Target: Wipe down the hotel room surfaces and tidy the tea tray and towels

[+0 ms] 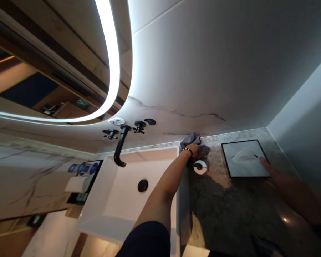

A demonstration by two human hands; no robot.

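Note:
My left hand (pixel 193 150), with a beaded bracelet at the wrist, reaches over the sink to the back of the counter. Its fingers are closed on a crumpled grey cloth (pixel 203 150), which lies against the counter at the foot of the wall. Just in front of that hand stands a white soap dispenser (pixel 200 167) with a black pump. On the right, my right hand (pixel 270 171) grips the right edge of a square tissue box (pixel 242 169) with a black rim. One finger lies over the box's top; the rest of this hand is dark and partly hidden.
The white rectangular sink (pixel 109 221) has a black drain (pixel 142 185). A black wall spout (pixel 119 150) hangs over it between two cross handles. Left of the sink, a black tray (pixel 97 175) holds blue round packets and white towels. A lit mirror (pixel 115 60) hangs above.

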